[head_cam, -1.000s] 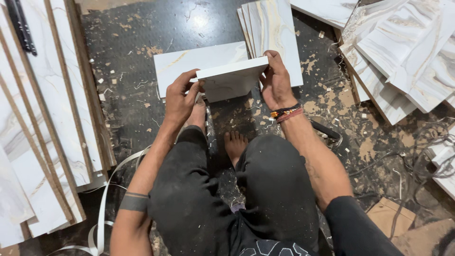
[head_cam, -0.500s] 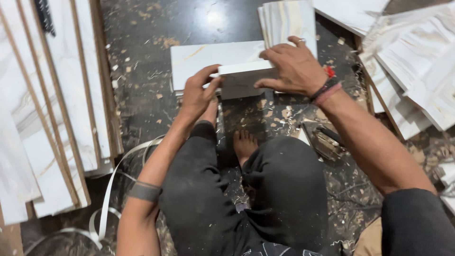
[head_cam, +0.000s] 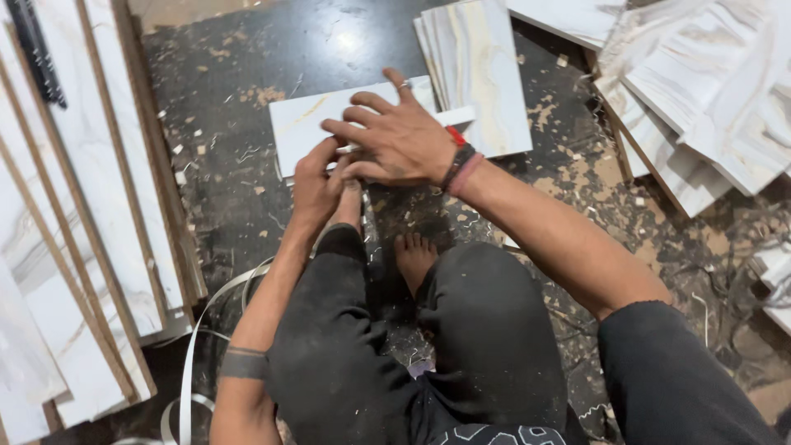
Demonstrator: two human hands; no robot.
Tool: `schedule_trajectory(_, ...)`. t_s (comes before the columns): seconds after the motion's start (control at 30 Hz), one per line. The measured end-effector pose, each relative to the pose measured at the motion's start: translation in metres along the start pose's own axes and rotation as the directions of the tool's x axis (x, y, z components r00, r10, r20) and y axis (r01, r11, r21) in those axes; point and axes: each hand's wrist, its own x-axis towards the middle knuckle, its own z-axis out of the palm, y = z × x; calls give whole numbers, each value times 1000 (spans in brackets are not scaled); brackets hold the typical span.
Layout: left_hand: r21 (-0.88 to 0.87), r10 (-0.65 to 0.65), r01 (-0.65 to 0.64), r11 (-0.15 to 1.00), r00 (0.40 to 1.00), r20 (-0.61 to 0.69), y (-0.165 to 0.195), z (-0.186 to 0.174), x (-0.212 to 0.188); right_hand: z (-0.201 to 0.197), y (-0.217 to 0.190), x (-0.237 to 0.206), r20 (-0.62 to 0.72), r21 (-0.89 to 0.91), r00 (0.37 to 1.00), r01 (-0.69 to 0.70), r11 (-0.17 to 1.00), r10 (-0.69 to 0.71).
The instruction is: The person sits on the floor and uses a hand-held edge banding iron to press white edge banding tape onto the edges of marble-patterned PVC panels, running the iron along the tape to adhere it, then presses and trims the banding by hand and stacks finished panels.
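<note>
I sit on a dark, dusty floor with my knees up. My left hand (head_cam: 317, 183) grips the near left end of a narrow white marbled board piece (head_cam: 458, 115). This piece lies across a flat white panel (head_cam: 306, 124) on the floor. My right hand (head_cam: 395, 142) is spread flat on top of the piece, fingers apart, and covers most of it. A ring is on one finger and red and dark bands are on the wrist. My bare foot (head_cam: 414, 255) rests on the floor just below the hands.
A stack of marbled panels (head_cam: 486, 74) lies just beyond the hands, and more panels (head_cam: 700, 99) are piled at the right. Long white boards with brown edges (head_cam: 82, 214) lean along the left. White strapping (head_cam: 194, 346) curls by my left arm. Sawdust and chips litter the floor.
The board piece went from tilted up between both hands to lying low over the flat panel. My right hand left its right end and slid left across the top, fingers spreading.
</note>
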Motion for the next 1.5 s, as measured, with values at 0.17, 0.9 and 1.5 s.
schedule_trajectory(0.17,-17,-3,3,1000,1000,-3,13,1,4,-5,52,-76,-247,144,903,-325,935,352)
schedule_trajectory(0.9,-8,34,-34,999,999,17,23,-5,0,-34,77,-109,214,876,694,-448,179,687)
schedule_trajectory(1.5,49,81,-82,995,996,25,25,-11,-3,-71,61,-79,45,152,823,-566,811,566)
